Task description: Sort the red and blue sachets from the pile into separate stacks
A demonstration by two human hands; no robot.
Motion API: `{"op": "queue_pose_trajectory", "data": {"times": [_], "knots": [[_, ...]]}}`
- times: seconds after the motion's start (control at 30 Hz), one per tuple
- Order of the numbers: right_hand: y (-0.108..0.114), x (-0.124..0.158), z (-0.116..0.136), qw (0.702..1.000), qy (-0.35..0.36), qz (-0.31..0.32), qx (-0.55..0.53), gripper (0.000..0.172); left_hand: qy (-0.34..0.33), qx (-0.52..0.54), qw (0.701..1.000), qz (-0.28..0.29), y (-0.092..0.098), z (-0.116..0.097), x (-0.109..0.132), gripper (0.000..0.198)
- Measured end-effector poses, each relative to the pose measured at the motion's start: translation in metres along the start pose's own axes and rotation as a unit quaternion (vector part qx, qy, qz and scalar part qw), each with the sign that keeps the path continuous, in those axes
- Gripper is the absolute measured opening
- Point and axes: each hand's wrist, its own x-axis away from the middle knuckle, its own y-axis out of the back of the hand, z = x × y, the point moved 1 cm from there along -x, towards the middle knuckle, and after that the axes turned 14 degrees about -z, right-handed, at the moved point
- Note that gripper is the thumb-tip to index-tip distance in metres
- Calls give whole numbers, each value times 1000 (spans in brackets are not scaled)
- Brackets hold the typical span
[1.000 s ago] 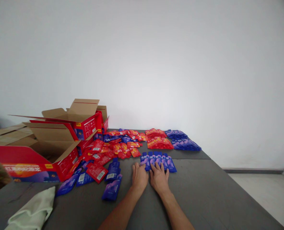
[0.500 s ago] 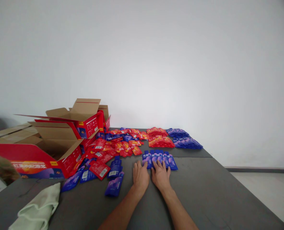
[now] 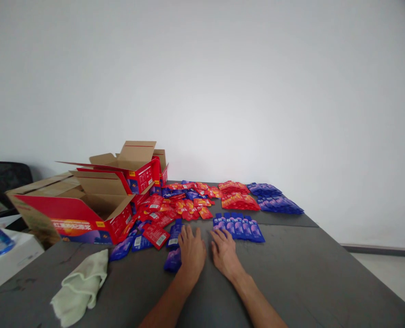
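Observation:
My left hand point(image 3: 192, 251) reaches over two loose blue pouches, its fingers stretched out and apart. It partly covers the nearer blue pouch point(image 3: 172, 261); the farther blue pouch point(image 3: 173, 236) shows beside its fingertips. Whether it touches them I cannot tell. My right hand point(image 3: 225, 254) lies open, palm down, at the near left corner of an overlapping row of blue pouches point(image 3: 245, 228). Its fingertips are at the row's edge, and nothing is gripped. Red pouches point(image 3: 155, 234) lie mixed with blue ones left of my left hand.
Open red cartons point(image 3: 82, 223) stand at the left on the dark table point(image 3: 291, 273). Behind the row lie stacked red pouches point(image 3: 240, 202) and stacked blue pouches point(image 3: 281, 204). A pale green cloth point(image 3: 81, 287) rests front left. Beyond are a white box point(image 3: 14, 259) and a chair point(image 3: 9, 182).
My left hand has moved left from the row to the loose blue pouches. My right hand has slid slightly left along the row. The view has turned left.

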Motion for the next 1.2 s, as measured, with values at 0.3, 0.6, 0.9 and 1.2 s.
{"op": "queue_pose_trajectory", "data": {"times": [0.3, 0.6, 0.9, 1.2], "knots": [[3, 10, 38, 994, 8, 62, -94, 42, 84, -79, 993, -1, -5, 33, -11, 40], [-2, 7, 29, 991, -20, 56, -122, 37, 36, 10, 997, 64, 2, 13, -13, 39], [-1, 5, 28, 986, -46, 34, -158, 34, 125, 144, 980, 60, 16, 28, -29, 40], [4, -6, 17, 931, -238, -16, -275, 42, 278, 514, 805, 99, 0, 24, -22, 37]]}}
